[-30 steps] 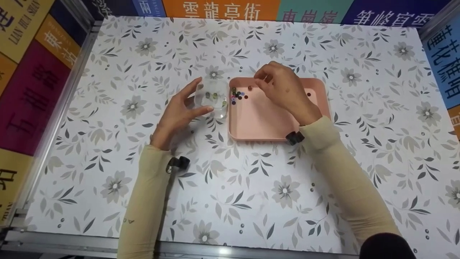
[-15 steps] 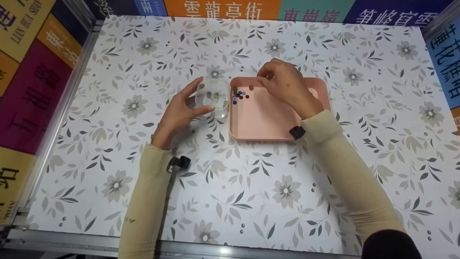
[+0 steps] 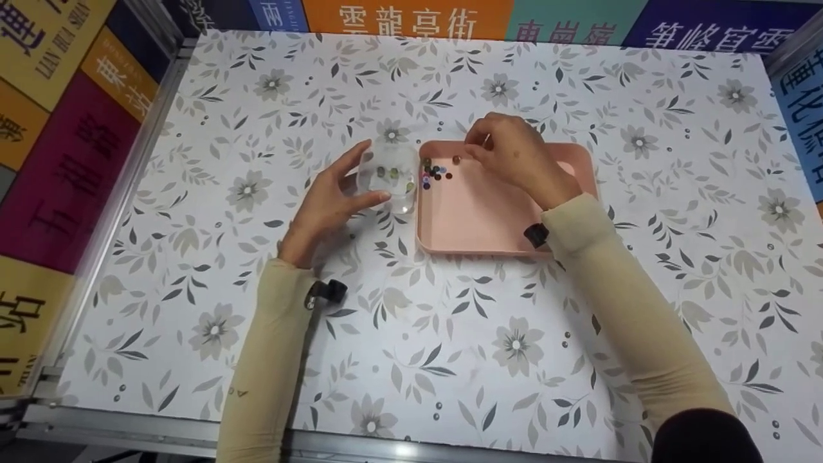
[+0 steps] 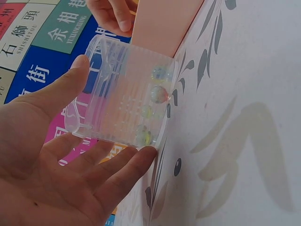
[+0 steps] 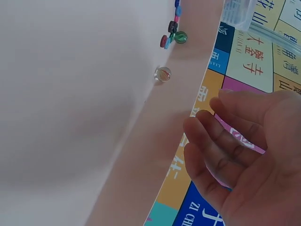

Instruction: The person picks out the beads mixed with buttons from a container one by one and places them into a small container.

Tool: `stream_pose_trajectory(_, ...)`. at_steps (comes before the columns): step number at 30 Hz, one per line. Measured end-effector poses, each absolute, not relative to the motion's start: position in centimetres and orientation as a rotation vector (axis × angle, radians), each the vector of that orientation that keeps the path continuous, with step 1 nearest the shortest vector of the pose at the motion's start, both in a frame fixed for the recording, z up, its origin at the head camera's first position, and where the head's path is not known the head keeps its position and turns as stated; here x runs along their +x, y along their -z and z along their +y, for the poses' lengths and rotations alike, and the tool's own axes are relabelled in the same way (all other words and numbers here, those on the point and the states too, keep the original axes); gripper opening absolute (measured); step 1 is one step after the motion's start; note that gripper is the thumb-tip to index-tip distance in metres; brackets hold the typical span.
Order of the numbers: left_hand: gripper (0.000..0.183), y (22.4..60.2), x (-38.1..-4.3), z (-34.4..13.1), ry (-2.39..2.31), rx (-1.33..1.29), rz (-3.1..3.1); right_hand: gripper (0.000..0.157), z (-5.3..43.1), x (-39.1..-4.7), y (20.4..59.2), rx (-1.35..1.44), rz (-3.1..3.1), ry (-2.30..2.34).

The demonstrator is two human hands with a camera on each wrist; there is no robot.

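My left hand (image 3: pixel 328 199) holds a small clear plastic box (image 3: pixel 387 204), thumb on one side and fingers on the other. Inside the box lie several glass marbles (image 4: pixel 159 94), seen through its wall in the left wrist view. A pink tray (image 3: pixel 476 225) stands right beside the box. Over the tray's far edge hovers my right hand (image 3: pixel 514 151), its fingers loosely bent with nothing between them in the right wrist view. Near those fingers a clear marble with an orange swirl (image 5: pixel 162 74) lies in the tray. A green marble (image 5: pixel 180 37) sits farther along the tray wall.
Several small coloured buttons or beads (image 3: pixel 427 186) cluster in the tray's far left corner, by the green marble. The table (image 3: pixel 443 334) wears a white floral cover. Panels with large printed characters (image 3: pixel 411 19) border its far side and both flanks.
The head view has shifted slightly. My right wrist has risen a little toward the far side and now covers a dark bead at the tray's right. The left hand stays around the box.
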State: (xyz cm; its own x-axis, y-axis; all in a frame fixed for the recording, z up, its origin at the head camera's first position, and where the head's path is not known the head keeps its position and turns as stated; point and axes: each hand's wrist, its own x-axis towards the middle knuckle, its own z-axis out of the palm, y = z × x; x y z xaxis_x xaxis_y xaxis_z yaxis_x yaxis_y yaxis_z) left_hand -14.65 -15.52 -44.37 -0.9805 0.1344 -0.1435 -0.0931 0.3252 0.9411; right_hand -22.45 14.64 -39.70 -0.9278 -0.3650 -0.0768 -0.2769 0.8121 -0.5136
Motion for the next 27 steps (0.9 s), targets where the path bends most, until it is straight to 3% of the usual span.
stream_pose_trajectory(27, 0.094, 44.5, -14.6, -15.4, -1.717, 0.046, 2.384, 0.029, 14.2, -22.7, 43.0, -0.537, 2.743, 0.745)
